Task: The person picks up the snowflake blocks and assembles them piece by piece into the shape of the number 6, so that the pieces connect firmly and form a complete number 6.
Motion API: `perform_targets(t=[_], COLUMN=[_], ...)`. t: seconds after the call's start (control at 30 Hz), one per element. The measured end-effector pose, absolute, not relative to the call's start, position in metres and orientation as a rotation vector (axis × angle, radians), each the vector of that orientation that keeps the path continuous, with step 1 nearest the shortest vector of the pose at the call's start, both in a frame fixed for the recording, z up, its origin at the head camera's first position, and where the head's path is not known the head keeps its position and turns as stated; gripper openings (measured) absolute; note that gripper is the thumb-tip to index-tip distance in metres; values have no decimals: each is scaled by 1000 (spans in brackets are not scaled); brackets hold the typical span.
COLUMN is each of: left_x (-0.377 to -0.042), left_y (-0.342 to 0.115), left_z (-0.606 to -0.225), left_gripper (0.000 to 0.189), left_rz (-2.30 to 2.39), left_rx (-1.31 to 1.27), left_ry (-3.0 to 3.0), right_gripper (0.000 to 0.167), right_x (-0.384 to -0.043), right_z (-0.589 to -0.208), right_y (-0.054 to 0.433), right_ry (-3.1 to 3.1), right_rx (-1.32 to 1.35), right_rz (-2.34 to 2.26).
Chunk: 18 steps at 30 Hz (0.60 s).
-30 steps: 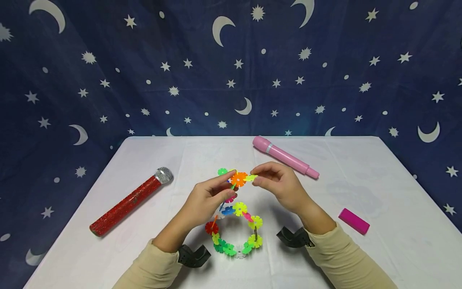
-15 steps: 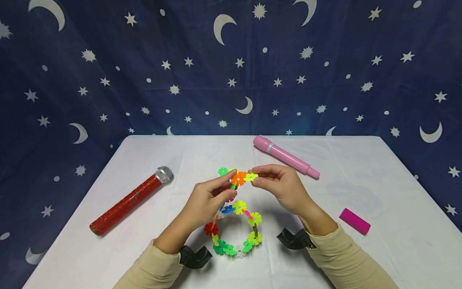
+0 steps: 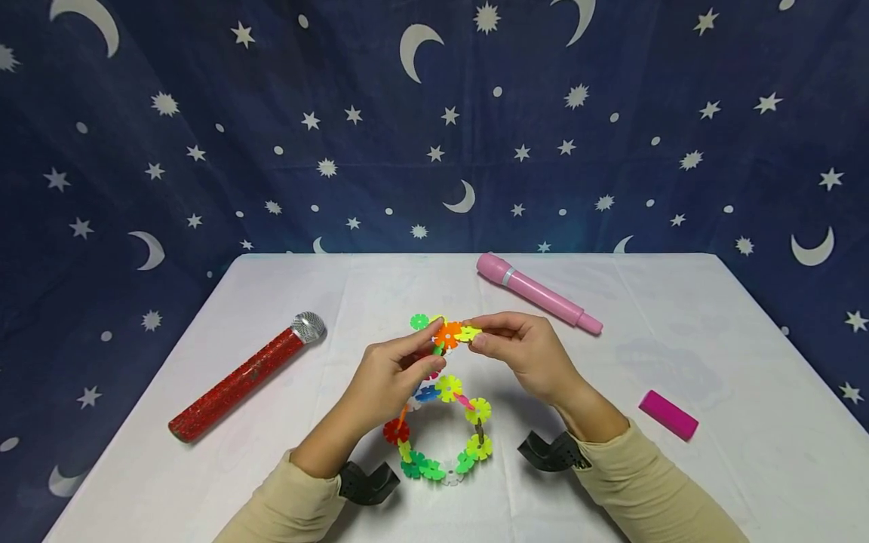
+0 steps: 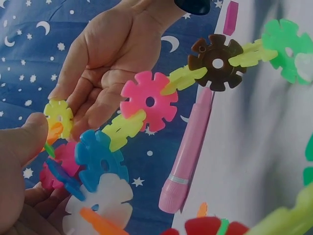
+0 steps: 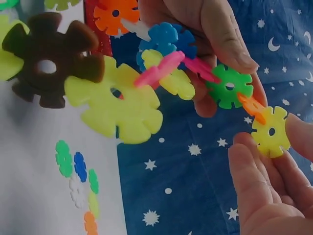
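My right hand (image 3: 526,351) pinches a yellow snowflake disc (image 5: 264,142) between thumb and fingers. This disc meets an orange snowflake disc (image 3: 446,338) edge to edge, the slots overlapping. Thumb and index finger of my left hand (image 3: 390,373) hold the chain around that orange disc and a green snowflake disc (image 5: 222,94). From there the linked discs run down into a loop of many colours; its yellow disc (image 3: 480,448) and brown disc (image 4: 208,73) show to the right. Part of the chain is hidden behind the left fingers.
A red glitter microphone (image 3: 237,388) lies to the left on the white-covered table (image 3: 285,490). A pink microphone (image 3: 539,294) lies at the back right, a magenta block (image 3: 668,415) to the right. Several loose-looking discs (image 5: 63,159) lie beyond the left hand.
My right hand has shifted slightly left and down, and the yellow disc now overlaps the orange disc more. The left hand stays nearly still; the loop has turned a little.
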State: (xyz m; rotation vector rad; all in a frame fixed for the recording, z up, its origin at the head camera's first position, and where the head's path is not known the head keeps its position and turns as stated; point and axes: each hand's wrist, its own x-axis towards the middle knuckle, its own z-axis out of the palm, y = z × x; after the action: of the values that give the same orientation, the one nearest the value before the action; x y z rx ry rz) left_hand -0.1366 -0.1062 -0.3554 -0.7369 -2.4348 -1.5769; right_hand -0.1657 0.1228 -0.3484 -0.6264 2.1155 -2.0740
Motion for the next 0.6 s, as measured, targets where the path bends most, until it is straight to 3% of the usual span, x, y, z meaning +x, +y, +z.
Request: perform_targets(t=[0.3, 0.6], left_x=[-140, -142], left_y=[-109, -115], left_z=[-355, -351], left_gripper=[51, 50], left_rz=[-1674, -1837], left_rx=[-624, -649], left_ry=[-2518, -2564], right_gripper=[31, 33], right_x=[-170, -191], right_z=[-349, -380], right_y=[124, 128], right_ry=[2139, 2377], right_rx=[-665, -646], right_rz=[-2047, -1803])
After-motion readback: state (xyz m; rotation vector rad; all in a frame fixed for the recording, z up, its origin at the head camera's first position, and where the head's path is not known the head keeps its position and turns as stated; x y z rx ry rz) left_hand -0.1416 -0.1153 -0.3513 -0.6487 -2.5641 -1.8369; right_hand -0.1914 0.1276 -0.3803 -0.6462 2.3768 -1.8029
